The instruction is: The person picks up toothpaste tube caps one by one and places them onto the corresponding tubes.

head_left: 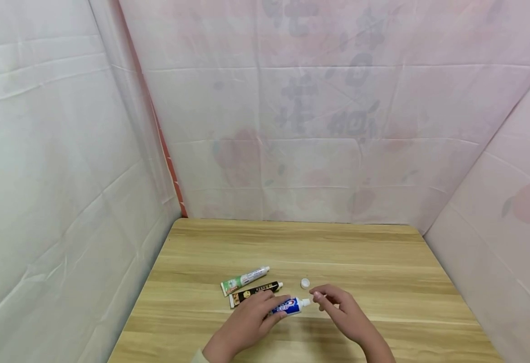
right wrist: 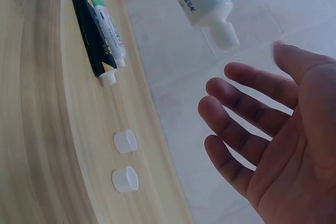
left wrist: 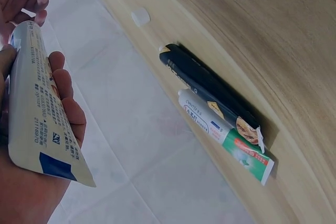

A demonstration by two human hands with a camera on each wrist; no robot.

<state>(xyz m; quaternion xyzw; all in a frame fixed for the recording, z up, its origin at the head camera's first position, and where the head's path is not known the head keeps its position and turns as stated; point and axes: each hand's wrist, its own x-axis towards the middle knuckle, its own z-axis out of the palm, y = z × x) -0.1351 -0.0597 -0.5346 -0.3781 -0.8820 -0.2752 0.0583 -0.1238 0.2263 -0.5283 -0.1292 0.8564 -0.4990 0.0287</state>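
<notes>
A blue-and-white toothpaste tube (head_left: pixel 287 306) is gripped by my left hand (head_left: pixel 250 318), its capped end pointing right. The right wrist view shows its white cap (right wrist: pixel 224 36) in place on the neck. My right hand (head_left: pixel 342 312) hovers just right of that end, fingers spread and slightly bent, touching nothing. Behind the left hand lie a black toothpaste tube (head_left: pixel 265 288) and a green-and-white toothpaste tube (head_left: pixel 246 279), both with bare nozzles. On the table, two loose white caps (right wrist: pixel 125 179) sit close together in the wrist views.
The wooden tabletop (head_left: pixel 337 252) stretches out behind the hands. Pale printed cloth (head_left: pixel 310 166) hangs at its back, with more cloth walls (head_left: pixel 65 201) on either side.
</notes>
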